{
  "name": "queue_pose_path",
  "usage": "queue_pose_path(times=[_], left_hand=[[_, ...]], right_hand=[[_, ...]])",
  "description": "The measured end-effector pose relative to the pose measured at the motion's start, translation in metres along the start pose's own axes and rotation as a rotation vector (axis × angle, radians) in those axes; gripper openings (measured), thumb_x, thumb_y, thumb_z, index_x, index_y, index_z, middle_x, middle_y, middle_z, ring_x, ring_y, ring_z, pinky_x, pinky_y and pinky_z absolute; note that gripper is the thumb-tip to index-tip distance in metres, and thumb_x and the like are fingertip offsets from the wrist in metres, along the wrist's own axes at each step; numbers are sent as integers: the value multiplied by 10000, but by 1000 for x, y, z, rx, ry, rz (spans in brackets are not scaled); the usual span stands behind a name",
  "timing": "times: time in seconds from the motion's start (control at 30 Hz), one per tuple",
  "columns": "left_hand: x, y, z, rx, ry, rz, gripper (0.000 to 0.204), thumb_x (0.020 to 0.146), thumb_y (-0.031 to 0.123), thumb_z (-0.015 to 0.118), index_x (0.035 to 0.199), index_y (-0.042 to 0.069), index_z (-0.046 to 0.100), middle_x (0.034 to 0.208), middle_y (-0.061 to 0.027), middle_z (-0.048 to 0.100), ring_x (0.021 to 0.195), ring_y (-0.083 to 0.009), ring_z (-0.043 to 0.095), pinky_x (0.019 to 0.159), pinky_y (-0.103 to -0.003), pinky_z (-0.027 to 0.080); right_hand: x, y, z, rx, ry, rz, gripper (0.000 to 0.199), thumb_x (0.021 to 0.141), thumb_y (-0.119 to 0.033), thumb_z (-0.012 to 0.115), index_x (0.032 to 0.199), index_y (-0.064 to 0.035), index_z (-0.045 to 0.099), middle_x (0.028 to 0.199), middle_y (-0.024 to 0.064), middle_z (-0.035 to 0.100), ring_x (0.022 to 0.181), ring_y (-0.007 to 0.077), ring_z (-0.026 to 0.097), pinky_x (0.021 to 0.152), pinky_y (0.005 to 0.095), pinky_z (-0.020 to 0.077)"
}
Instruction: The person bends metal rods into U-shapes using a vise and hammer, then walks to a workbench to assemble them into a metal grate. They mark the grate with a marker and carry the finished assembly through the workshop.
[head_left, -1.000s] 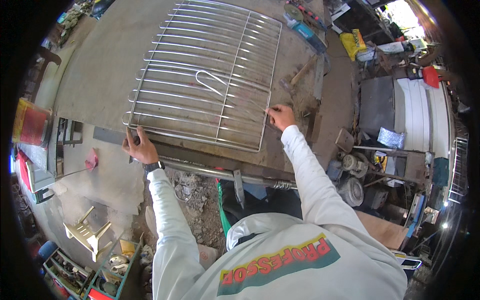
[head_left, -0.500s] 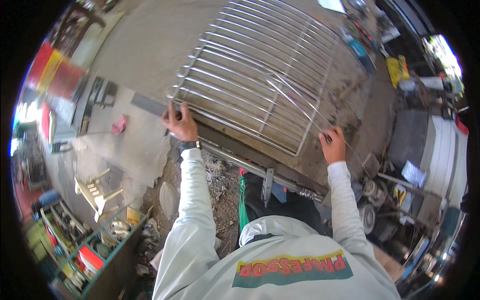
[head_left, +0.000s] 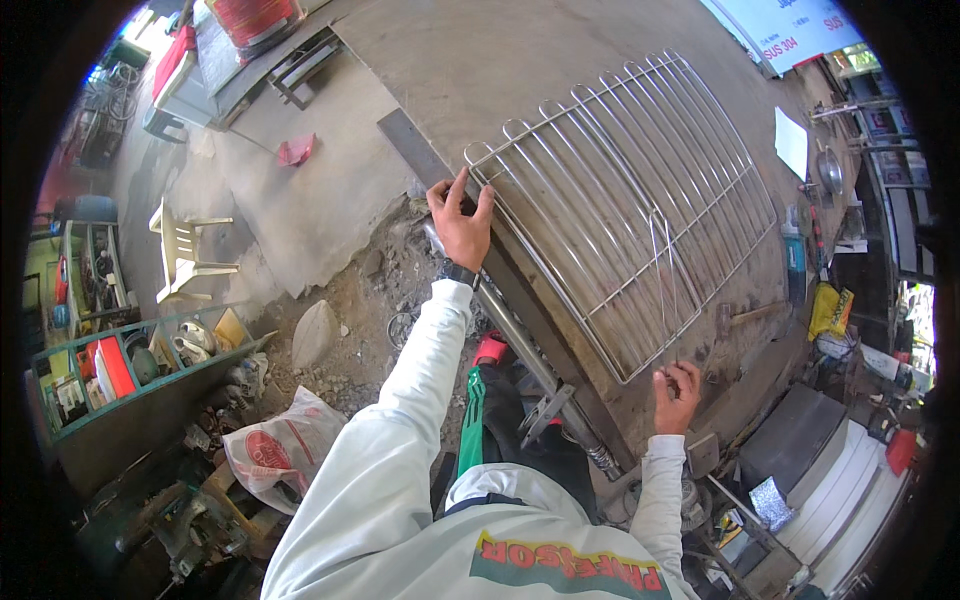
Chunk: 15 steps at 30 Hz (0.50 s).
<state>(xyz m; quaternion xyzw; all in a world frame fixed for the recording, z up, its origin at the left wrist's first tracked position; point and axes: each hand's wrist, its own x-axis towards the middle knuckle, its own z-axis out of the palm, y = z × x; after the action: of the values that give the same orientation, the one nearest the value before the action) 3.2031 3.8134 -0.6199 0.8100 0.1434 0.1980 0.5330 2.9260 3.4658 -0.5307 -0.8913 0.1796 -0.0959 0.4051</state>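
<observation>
Rack: probably light, stiff, slick metal; best gripped by its edges.
Left hand: thumb and finger spread at its corner.
Right hand: pinching bent wire, likely springy.

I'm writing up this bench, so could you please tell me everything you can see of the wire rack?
The wire rack looks like shiny bare metal: many parallel rods, rounded loops along one edge, a crossbar. It lies flat on the worktable, one side along the table's front edge. The left hand is at one corner; contact is unclear. A thin bent wire overlaps it.
</observation>
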Motion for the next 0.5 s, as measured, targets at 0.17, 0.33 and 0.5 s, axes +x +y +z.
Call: queue_pose_path(times=[0.17, 0.33, 0.5], left_hand=[[7, 19, -9, -86, 12, -57, 474, 861, 280, 790, 1249, 35, 671, 1129, -131, 548, 933, -226, 587, 851, -366, 515], [45, 32, -16, -52, 4, -8, 360, 880, 203, 718, 1183, 10, 694, 1042, -146, 624, 862, -247, 645, 803, -363, 535], [90, 19, -18, 33, -205, -20, 311, 867, 189, 634, 1105, 22, 742, 1025, -200, 694, 888, -321, 700, 823, -378, 550]], right_hand=[[40, -78, 53, -54, -30, -138, 463, 818, -66, 768, 1257, -52, 622, 1138, 106, 573, 878, 195, 604, 765, 328, 515], [72, -94, 113, -29, -142, -225, 597, 778, -66, 772, 1342, -58, 576, 1162, 119, 576, 877, 218, 602, 787, 353, 517], [87, -98, 141, -89, -193, -334, 615, 763, -71, 777, 1343, -55, 573, 1203, 140, 576, 940, 275, 600, 817, 383, 526]])
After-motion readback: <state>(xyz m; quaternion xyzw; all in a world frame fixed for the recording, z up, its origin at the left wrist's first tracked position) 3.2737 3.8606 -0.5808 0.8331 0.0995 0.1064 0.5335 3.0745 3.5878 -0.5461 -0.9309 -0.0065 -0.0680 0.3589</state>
